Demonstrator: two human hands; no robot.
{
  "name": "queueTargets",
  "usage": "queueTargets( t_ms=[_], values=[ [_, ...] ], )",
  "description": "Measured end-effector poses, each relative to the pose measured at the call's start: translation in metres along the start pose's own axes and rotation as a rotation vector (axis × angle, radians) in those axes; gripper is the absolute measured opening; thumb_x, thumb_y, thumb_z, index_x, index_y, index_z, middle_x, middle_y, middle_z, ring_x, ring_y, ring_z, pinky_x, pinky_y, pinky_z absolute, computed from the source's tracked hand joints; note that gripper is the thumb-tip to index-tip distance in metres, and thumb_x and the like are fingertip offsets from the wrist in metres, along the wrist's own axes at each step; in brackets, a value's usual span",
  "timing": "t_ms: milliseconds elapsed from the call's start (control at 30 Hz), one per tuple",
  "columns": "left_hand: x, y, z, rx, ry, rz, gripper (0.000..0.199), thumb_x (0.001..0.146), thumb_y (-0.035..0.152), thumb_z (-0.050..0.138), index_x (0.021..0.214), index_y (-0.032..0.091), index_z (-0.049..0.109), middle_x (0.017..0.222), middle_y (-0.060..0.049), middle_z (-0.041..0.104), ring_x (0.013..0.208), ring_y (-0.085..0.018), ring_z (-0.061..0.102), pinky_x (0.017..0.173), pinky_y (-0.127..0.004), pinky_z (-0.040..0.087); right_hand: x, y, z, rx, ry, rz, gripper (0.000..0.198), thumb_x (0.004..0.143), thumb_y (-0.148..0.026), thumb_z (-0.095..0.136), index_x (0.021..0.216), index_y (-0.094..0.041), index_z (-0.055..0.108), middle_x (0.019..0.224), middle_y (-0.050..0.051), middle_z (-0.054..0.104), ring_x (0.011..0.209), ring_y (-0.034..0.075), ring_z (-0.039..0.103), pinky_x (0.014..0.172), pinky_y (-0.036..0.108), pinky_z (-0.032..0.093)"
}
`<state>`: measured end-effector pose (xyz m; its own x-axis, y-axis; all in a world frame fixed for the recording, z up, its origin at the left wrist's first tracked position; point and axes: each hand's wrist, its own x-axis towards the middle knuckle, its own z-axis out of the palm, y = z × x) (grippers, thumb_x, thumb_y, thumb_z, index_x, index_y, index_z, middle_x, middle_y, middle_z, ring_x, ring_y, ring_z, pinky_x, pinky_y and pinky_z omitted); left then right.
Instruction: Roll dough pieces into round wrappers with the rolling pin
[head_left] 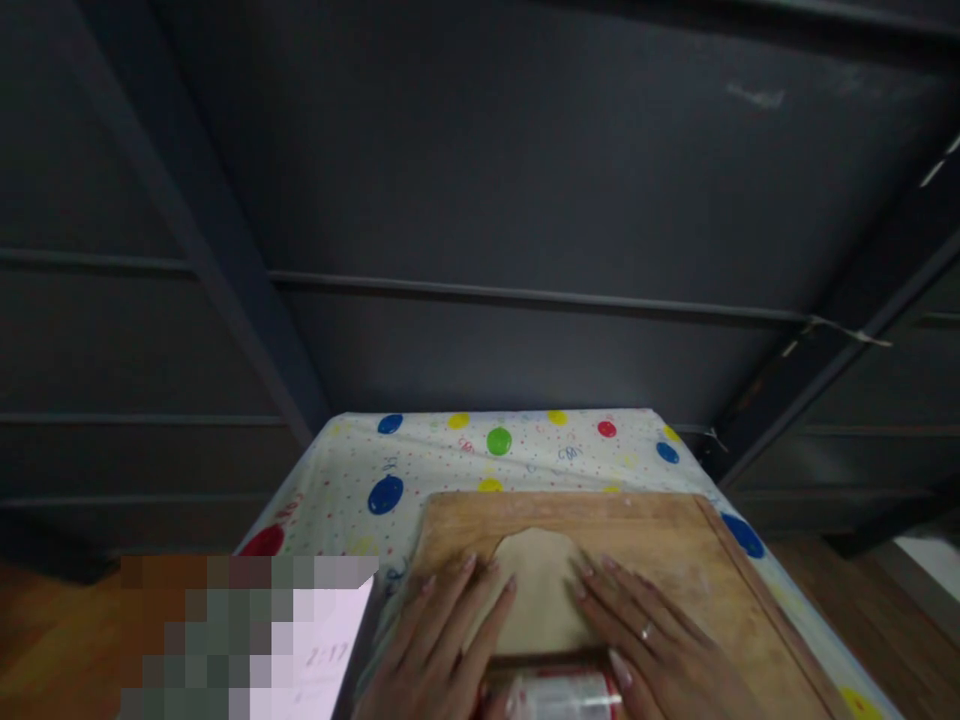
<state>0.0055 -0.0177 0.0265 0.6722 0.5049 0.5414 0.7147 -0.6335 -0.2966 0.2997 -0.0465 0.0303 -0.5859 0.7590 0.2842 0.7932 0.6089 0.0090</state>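
A flat sheet of pale dough (pixel 536 590) lies on a wooden board (pixel 637 515). My left hand (pixel 442 640) rests over the dough's left edge, its fingers stretched out and a little spread. Over the right edge, my right hand (pixel 652 640) lies flat with fingers extended and a ring on one of them; its thumb is beside a can-like cylinder (pixel 566 695). That cylinder, with a red and white label, lies sideways across the near side of the dough, between both hands. The bottom of the picture cuts it off, so its exact kind is unclear.
A white tablecloth (pixel 427 450) with coloured balloons covers the table under the board. At the left is a lit screen (pixel 322 640), partly pixelated. Behind the table rises a dark panelled wall (pixel 525 200) with metal beams.
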Motion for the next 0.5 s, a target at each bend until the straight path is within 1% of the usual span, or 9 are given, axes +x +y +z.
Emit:
queueTargets(
  t_ms=[67, 100, 200, 267, 333, 367, 400, 467, 500],
  values=[
    [0.015, -0.006, 0.006, -0.043, -0.083, -0.11, 0.059, 0.095, 0.041, 0.047, 0.148, 0.018, 0.041, 0.152, -0.005, 0.048, 0.141, -0.025, 0.039, 0.108, -0.04, 0.04, 0.021, 0.009, -0.007, 0.097, -0.071, 0.072, 0.057, 0.104, -0.029, 0.035, 0.158, -0.032, 0.017, 0.161, -0.002, 0.023, 0.146, 0.022, 0.028, 0.118, 0.04, 0.033],
    [0.023, -0.009, 0.011, -0.064, -0.116, -0.186, 0.058, 0.096, 0.039, 0.046, 0.149, 0.017, 0.04, 0.153, -0.006, 0.046, 0.142, -0.026, 0.038, 0.109, -0.043, 0.041, 0.033, 0.016, -0.009, 0.141, -0.073, 0.115, 0.055, 0.105, -0.03, 0.033, 0.157, -0.034, 0.017, 0.162, -0.003, 0.02, 0.148, 0.022, 0.023, 0.12, 0.044, 0.029],
    [0.04, -0.017, 0.024, -0.153, -0.224, -0.372, 0.054, 0.098, 0.038, 0.042, 0.147, 0.015, 0.042, 0.151, -0.009, 0.048, 0.141, -0.028, 0.04, 0.11, -0.048, 0.042, 0.061, 0.031, -0.009, 0.274, -0.158, 0.257, 0.053, 0.105, -0.041, 0.033, 0.157, -0.035, 0.02, 0.163, -0.003, 0.02, 0.15, 0.026, 0.012, 0.121, 0.051, 0.023],
    [0.039, -0.017, 0.026, -0.175, -0.225, -0.408, 0.054, 0.098, 0.039, 0.042, 0.145, 0.012, 0.044, 0.149, -0.012, 0.051, 0.14, -0.029, 0.042, 0.111, -0.049, 0.041, 0.064, 0.031, -0.008, 0.296, -0.171, 0.336, 0.055, 0.104, -0.047, 0.035, 0.156, -0.034, 0.023, 0.164, -0.001, 0.019, 0.151, 0.028, 0.009, 0.12, 0.054, 0.023],
    [0.028, -0.011, 0.02, -0.145, -0.162, -0.34, 0.056, 0.096, 0.039, 0.045, 0.145, 0.013, 0.044, 0.15, -0.012, 0.049, 0.141, -0.03, 0.039, 0.112, -0.048, 0.04, 0.051, 0.021, -0.012, 0.276, -0.144, 0.33, 0.056, 0.104, -0.045, 0.036, 0.157, -0.035, 0.019, 0.164, -0.003, 0.017, 0.15, 0.028, 0.01, 0.12, 0.054, 0.022],
    [0.02, -0.006, 0.016, -0.119, -0.118, -0.269, 0.058, 0.095, 0.039, 0.047, 0.147, 0.016, 0.042, 0.153, -0.01, 0.046, 0.143, -0.029, 0.036, 0.113, -0.047, 0.039, 0.041, 0.014, -0.015, 0.261, -0.117, 0.291, 0.057, 0.104, -0.042, 0.037, 0.157, -0.038, 0.015, 0.163, -0.005, 0.017, 0.15, 0.026, 0.013, 0.121, 0.052, 0.023],
    [0.012, -0.002, 0.011, -0.097, -0.106, -0.179, 0.061, 0.094, 0.043, 0.048, 0.15, 0.018, 0.039, 0.155, -0.007, 0.044, 0.145, -0.029, 0.034, 0.113, -0.045, 0.039, 0.03, 0.006, -0.018, 0.257, -0.11, 0.224, 0.059, 0.103, -0.038, 0.038, 0.156, -0.04, 0.013, 0.162, -0.007, 0.017, 0.149, 0.025, 0.018, 0.12, 0.05, 0.026],
    [0.002, 0.002, 0.004, -0.047, -0.005, -0.058, 0.063, 0.094, 0.045, 0.048, 0.15, 0.018, 0.039, 0.153, -0.005, 0.047, 0.145, -0.025, 0.033, 0.113, -0.04, 0.038, 0.012, -0.005, -0.023, 0.244, -0.109, 0.16, 0.062, 0.102, -0.036, 0.042, 0.156, -0.043, 0.011, 0.16, -0.007, 0.021, 0.145, 0.024, 0.03, 0.118, 0.046, 0.033],
    [0.002, 0.002, 0.003, -0.039, -0.013, -0.027, 0.062, 0.094, 0.044, 0.048, 0.151, 0.018, 0.038, 0.153, -0.005, 0.047, 0.145, -0.025, 0.033, 0.113, -0.04, 0.038, 0.008, -0.008, -0.024, 0.243, -0.083, 0.132, 0.062, 0.102, -0.034, 0.041, 0.155, -0.043, 0.011, 0.159, -0.008, 0.023, 0.144, 0.023, 0.034, 0.116, 0.043, 0.036]
  ],
)
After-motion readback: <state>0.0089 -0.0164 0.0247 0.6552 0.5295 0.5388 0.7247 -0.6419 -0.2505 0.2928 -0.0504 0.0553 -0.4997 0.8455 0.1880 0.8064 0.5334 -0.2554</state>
